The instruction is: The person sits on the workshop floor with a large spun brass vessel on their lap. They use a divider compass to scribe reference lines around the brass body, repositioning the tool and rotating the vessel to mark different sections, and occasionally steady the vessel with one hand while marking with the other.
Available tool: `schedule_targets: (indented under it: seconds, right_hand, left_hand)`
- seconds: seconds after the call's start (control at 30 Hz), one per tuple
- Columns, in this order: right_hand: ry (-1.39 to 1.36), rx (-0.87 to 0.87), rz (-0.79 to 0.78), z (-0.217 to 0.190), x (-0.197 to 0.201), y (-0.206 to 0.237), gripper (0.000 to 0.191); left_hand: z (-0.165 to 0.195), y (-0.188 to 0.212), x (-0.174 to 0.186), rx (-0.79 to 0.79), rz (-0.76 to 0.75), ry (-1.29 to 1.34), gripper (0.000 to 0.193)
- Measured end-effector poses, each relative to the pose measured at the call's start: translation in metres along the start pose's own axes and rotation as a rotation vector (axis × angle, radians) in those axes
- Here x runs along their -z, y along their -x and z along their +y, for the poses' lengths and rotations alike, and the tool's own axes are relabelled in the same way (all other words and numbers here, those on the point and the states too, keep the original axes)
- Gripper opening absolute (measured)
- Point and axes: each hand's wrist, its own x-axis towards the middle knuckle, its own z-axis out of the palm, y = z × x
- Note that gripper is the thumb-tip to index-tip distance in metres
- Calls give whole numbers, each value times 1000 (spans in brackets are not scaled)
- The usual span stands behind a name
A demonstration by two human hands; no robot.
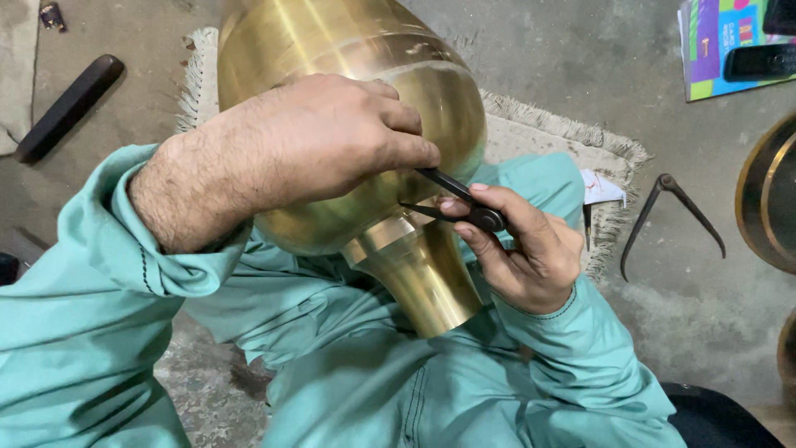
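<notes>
- The left hand [319, 141] lies palm-down over the belly of a brass vessel [348, 50], fingers curled against the metal and the thumb tip pressing on one dark leg of the dividers [456, 199].
- The right hand [522, 249] grips those dividers near their hinge, thumb and forefinger pinched round it, the other fingers folded into the palm.
- The dividers are small and dark; their two legs spread leftwards, with the tips against the vessel just above its neck.
- The vessel is large, round-bodied and polished, tilted across the person's lap with its flared neck [427, 282] pointing down toward the knees.
- Both arms wear teal sleeves [91, 274], and the lap beneath the vessel is covered in the same teal cloth.
- A pale fringed mat [572, 133] lies under the person on a grey concrete floor [564, 58].
- To the right on the floor lie curved black calipers [663, 216], well apart from the hands.
- A scrap of white paper [601, 189] sits on the mat's edge, between the right hand and the calipers.
- A dark bar [70, 104] lies on the floor at upper left.
- At upper right, a bright printed booklet [721, 58] with a dark phone [759, 62] on it.
- The rim of another brass piece [767, 195] shows at the right edge.
</notes>
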Motion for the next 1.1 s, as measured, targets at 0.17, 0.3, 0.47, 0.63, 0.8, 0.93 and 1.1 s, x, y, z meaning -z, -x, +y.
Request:
schedule_targets:
  seconds: [0.17, 0.3, 0.47, 0.63, 0.8, 0.93, 1.1]
  right_hand:
    - [28, -6, 0, -1, 0, 1, 40]
    - [15, 6, -11, -1, 0, -1, 41]
    - [-5, 13, -13, -1, 0, -3, 41]
    - [-12, 31, -25, -3, 0, -4, 41]
    - [-3, 34, -17, -3, -2, -5, 41]
    - [-11, 32, -26, -3, -2, -5, 41]
    - [-10, 30, -15, -3, -1, -5, 41]
  left_hand:
    - [-1, 1, 1, -14, 8, -6, 38]
    - [-1, 1, 1, -12, -10, -23, 38]
    - [-1, 2, 1, -7, -19, -37, 38]
    - [-2, 4, 0, -8, -10, -42, 40]
    - [-5, 6, -1, -21, -7, -37, 41]
    - [-6, 6, -1, -29, -14, -39, 41]
    - [-4, 6, -1, -42, -1, -31, 41]
